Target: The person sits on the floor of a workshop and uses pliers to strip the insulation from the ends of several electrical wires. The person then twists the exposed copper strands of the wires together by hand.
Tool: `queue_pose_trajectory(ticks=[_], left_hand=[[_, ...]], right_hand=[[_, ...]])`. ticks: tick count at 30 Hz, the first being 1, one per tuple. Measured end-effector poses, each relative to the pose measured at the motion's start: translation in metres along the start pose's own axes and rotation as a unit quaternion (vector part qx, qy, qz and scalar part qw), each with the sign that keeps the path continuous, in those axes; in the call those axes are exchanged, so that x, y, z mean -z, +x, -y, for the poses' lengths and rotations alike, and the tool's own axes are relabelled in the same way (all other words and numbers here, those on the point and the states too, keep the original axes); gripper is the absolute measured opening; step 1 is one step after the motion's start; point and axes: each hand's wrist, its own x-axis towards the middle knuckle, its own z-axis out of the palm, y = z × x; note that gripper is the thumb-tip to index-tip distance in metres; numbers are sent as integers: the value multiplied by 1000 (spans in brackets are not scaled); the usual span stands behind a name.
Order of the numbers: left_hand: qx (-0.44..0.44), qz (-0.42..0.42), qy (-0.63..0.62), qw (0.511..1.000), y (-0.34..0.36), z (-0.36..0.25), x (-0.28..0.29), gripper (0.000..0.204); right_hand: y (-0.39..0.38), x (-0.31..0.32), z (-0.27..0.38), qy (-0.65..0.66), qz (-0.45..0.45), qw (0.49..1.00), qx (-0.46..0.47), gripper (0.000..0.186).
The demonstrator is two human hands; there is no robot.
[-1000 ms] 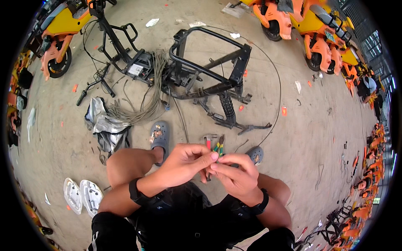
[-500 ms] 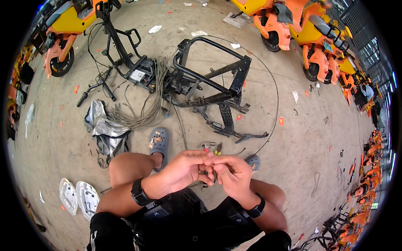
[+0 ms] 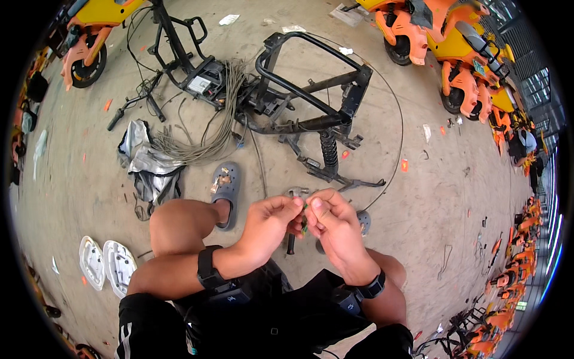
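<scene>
My left hand (image 3: 263, 228) and my right hand (image 3: 339, 232) are raised close together over the floor between my knees. Thumb and fingers are pinched on both, the fingertips nearly meeting. A small, thin greenish thing (image 3: 305, 229) shows in the gap between them, mostly covered by the fingers; its kind is too small to tell. Below, on the floor, lies a hammer (image 3: 298, 191), its metal head showing past my fingers and its dark handle partly hidden behind my hands.
Ahead stands a bare black scooter frame (image 3: 305, 125) with a bundle of grey cable (image 3: 221, 140) over it. A silver-and-black cloth (image 3: 155, 173) lies left, white plastic shells (image 3: 119, 266) nearer. Orange-yellow scooters (image 3: 406, 36) stand far right. My grey clog (image 3: 225, 191) rests before the frame.
My fingertips have come slightly apart, and both hands have turned so the thumbs face up. The greenish thing now shows between them. The whole view has shifted slightly.
</scene>
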Motion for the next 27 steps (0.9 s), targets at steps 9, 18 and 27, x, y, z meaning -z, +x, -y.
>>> queue_pose_trajectory(ticks=[9, 18, 27], left_hand=[[-162, 39, 118, 979, 1, -1, 0, 22], [-113, 4, 196, 974, -5, -2, 0, 23], [-153, -17, 143, 978, -3, 10, 1, 22]], right_hand=[[-1, -5, 10, 105, 35, 994, -18, 27], [-1, -17, 6, -127, -4, 989, 82, 35], [-5, -19, 0, -87, -24, 992, 83, 28]])
